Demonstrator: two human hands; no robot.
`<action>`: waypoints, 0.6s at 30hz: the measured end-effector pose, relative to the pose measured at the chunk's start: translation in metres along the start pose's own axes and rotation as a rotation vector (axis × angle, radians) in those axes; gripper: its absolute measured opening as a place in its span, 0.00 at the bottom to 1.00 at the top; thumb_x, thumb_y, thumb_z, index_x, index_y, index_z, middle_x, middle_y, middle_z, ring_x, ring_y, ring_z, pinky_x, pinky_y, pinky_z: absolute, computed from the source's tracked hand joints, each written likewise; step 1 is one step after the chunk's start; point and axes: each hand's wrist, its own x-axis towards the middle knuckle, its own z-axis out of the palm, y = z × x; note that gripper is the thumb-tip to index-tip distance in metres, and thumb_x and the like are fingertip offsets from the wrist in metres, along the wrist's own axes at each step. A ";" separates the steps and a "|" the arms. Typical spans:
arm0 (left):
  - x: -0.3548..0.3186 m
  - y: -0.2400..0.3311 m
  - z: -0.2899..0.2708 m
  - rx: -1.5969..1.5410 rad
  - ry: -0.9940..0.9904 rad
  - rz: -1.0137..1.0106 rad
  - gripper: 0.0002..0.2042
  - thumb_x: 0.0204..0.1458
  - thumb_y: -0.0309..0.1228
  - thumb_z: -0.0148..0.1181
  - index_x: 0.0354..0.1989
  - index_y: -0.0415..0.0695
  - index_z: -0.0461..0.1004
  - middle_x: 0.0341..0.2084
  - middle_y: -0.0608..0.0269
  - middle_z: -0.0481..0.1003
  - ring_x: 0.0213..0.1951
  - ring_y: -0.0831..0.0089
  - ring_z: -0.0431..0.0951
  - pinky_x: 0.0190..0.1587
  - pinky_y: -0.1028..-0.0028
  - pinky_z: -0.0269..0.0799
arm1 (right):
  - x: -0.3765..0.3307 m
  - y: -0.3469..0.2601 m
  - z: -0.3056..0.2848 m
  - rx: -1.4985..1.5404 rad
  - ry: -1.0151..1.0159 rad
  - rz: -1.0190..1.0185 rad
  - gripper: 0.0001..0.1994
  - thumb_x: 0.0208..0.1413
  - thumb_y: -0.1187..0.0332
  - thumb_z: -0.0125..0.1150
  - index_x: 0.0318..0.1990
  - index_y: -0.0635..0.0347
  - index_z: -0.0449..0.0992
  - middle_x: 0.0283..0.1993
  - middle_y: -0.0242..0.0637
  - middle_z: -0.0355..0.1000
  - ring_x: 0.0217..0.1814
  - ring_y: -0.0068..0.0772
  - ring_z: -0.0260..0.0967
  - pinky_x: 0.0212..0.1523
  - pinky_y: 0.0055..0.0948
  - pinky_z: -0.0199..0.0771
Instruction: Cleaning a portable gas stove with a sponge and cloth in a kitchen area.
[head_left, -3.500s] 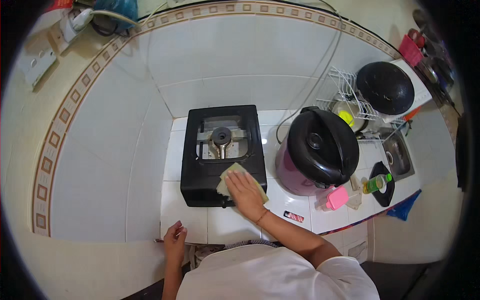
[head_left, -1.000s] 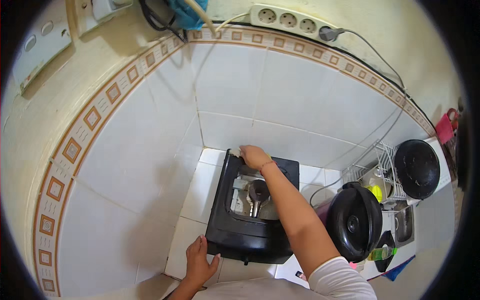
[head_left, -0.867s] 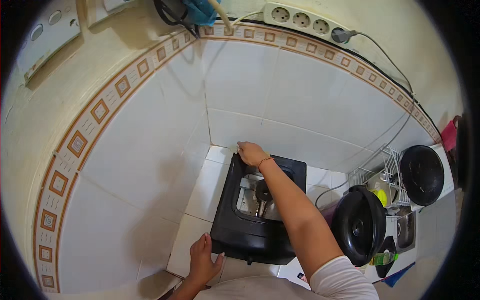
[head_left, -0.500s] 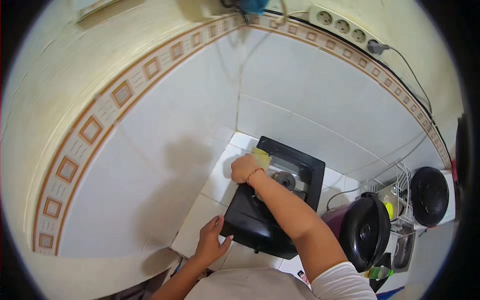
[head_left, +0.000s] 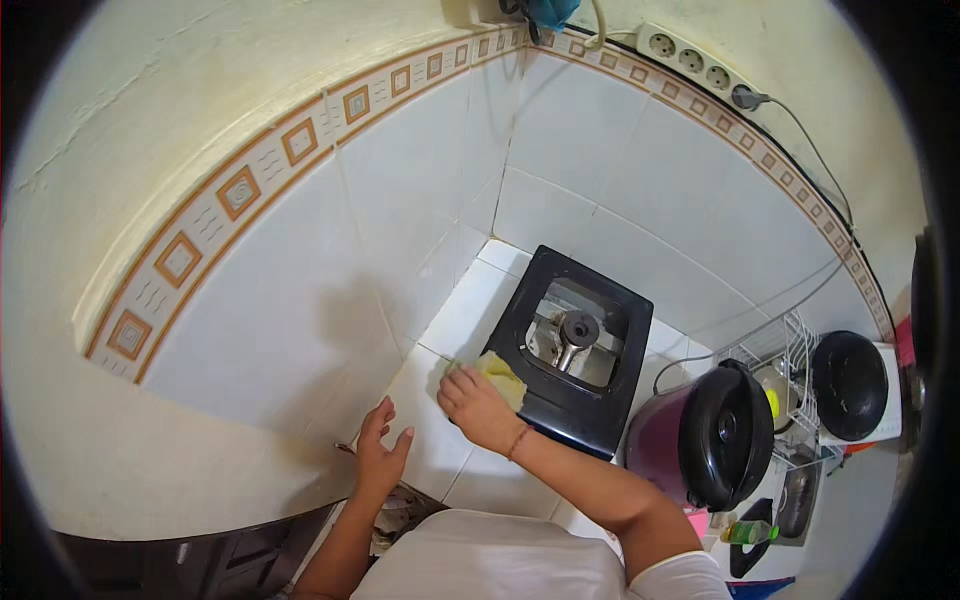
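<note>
A black single-burner stove (head_left: 575, 410) sits on white counter tiles in the corner. Its round burner (head_left: 580, 328) and metal tube show inside the open square well. My right hand (head_left: 472, 402) presses a yellow cloth (head_left: 506, 378) onto the stove's near left corner, fingers bent over the cloth. My left hand (head_left: 380, 452) is held apart from the stove, to its left and nearer my body. Its fingers and thumb are spread, with nothing in them.
Right of the stove stands a purple rice cooker (head_left: 658, 430) with a black lid. Beyond it are a wire dish rack (head_left: 795, 345), a round black pan (head_left: 848, 385) and a green-capped bottle (head_left: 750, 532). Tiled walls close in the left and back; a socket strip (head_left: 690, 60) hangs above.
My right hand has slid the cloth from the stove's far left edge to its near left corner. My left hand has come away from the stove's near corner. The view has shifted slightly.
</note>
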 end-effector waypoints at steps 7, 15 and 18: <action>-0.029 -0.009 -0.017 -0.027 0.013 0.008 0.29 0.47 0.22 0.62 0.60 0.40 0.61 0.52 0.54 0.67 0.52 0.64 0.70 0.52 0.66 0.66 | -0.068 -0.016 0.012 -0.020 -0.065 -0.152 0.21 0.52 0.69 0.48 0.54 0.65 0.69 0.61 0.40 0.63 0.68 0.35 0.55 0.70 0.34 0.46; -0.061 -0.034 -0.029 -0.166 0.044 -0.034 0.27 0.48 0.20 0.59 0.60 0.38 0.61 0.51 0.55 0.66 0.50 0.66 0.70 0.51 0.70 0.67 | -0.034 -0.032 -0.030 -0.045 0.174 -0.168 0.09 0.50 0.67 0.51 0.38 0.49 0.75 0.40 0.29 0.69 0.47 0.28 0.65 0.48 0.33 0.61; -0.061 -0.025 -0.027 -0.109 0.009 -0.002 0.27 0.49 0.20 0.58 0.60 0.38 0.61 0.51 0.55 0.66 0.50 0.66 0.71 0.52 0.70 0.67 | -0.034 -0.023 -0.004 -0.062 0.177 0.035 0.18 0.53 0.67 0.49 0.52 0.53 0.71 0.61 0.35 0.63 0.67 0.34 0.53 0.63 0.40 0.53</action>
